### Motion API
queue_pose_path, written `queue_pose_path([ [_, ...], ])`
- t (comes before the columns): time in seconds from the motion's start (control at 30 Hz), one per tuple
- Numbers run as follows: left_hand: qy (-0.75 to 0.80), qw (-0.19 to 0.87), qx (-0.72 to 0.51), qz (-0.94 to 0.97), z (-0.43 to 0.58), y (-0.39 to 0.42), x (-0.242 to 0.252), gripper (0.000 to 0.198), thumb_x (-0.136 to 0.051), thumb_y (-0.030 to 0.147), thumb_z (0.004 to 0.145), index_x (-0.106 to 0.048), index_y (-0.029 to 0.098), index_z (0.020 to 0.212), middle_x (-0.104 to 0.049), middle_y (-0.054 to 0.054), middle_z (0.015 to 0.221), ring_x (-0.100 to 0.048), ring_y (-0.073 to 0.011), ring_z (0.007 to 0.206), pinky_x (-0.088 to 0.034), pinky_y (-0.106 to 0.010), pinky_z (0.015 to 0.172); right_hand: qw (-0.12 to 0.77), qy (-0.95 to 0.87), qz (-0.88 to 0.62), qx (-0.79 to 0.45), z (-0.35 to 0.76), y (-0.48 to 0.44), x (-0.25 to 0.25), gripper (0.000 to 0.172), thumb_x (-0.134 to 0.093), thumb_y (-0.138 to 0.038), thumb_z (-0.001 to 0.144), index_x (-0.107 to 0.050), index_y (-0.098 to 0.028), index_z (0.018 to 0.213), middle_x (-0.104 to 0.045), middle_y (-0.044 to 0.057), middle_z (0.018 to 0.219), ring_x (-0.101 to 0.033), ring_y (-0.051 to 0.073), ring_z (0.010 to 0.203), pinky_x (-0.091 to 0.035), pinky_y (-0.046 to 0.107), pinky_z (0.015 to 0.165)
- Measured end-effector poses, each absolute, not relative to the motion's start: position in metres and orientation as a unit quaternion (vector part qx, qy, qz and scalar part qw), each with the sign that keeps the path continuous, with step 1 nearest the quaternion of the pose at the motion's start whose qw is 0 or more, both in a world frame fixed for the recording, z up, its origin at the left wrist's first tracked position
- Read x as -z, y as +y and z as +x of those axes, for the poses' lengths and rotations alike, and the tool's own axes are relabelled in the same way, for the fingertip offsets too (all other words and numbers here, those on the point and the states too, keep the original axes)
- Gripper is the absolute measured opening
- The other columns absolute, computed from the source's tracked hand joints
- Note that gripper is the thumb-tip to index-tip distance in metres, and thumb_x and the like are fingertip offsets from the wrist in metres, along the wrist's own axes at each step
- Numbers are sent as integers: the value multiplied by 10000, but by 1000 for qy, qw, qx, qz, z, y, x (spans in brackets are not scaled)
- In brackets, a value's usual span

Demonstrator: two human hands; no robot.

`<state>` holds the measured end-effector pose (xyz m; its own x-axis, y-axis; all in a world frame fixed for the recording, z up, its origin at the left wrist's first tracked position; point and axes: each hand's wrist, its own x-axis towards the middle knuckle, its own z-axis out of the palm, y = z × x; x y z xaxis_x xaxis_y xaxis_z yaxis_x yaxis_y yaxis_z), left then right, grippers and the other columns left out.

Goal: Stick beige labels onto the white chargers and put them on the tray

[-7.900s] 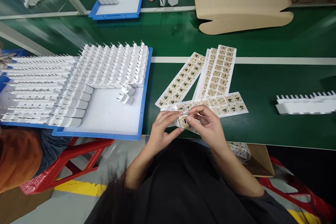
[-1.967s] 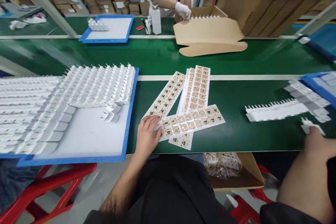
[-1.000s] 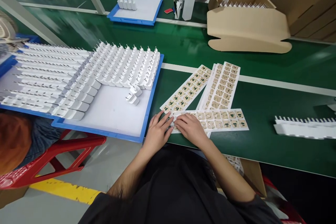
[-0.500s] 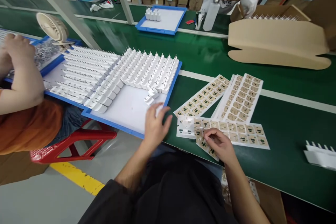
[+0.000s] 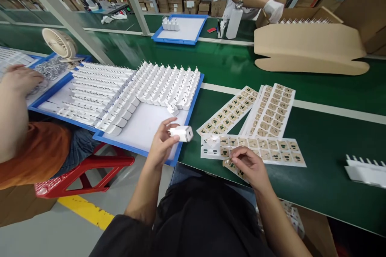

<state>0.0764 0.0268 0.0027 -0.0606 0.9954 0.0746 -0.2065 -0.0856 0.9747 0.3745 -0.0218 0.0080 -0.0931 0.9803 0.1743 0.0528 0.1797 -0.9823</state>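
Note:
A white charger plug is pinched in my left hand, lifted over the right edge of the blue-rimmed tray. Its end with the port faces right. Behind it, another loose white charger lies near the packed rows of chargers. My right hand is closed in a pinch above the near sticker sheet, which has bare patches at its left end. Whatever the right fingertips hold is too small to make out. A smaller sticker piece lies partly under that hand.
More sticker sheets fan out beyond. A white row of pronged pieces stands at the right. Across the green bench, a co-worker's gloved hand is at a cardboard box. Another person's arm reaches in at left, near a fan.
My left hand has picked up one of the loose chargers from the tray and drawn it back toward me. My right hand stays over the sticker sheet. The left neighbour's hands have moved apart.

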Motion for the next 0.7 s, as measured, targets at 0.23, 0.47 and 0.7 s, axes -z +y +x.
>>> queue_pose_path([
  [0.23, 313, 698, -526, 371, 156, -14, 10, 470, -767, 562, 789, -617, 233, 1090, -689, -69, 1096, -697, -208, 906, -602, -295, 674, 530, -569, -358, -517, 334, -40, -50, 73, -740, -236, 898, -691, -256, 949, -692, 15, 821, -660, 146, 735, -548, 266, 630],
  [0.47, 258, 662, -491, 504, 163, -19, 14, 458, -844, 444, 791, -517, 231, 1032, -709, -89, 1159, -714, -211, 1016, -584, -301, 801, 564, -542, -395, -482, 341, -45, -53, 76, -747, -281, 892, -685, -244, 914, -671, 25, 810, -656, 162, 755, -553, 277, 637],
  [0.7, 388, 383, -502, 671, 169, -24, 10, 489, -727, 285, 897, -570, 258, 1359, -655, -136, 1306, -644, -267, 1242, -587, -384, 972, 566, -515, -433, -477, 336, -47, -50, 95, -742, -328, 903, -692, -250, 923, -662, 22, 852, -661, 154, 783, -572, 285, 716],
])
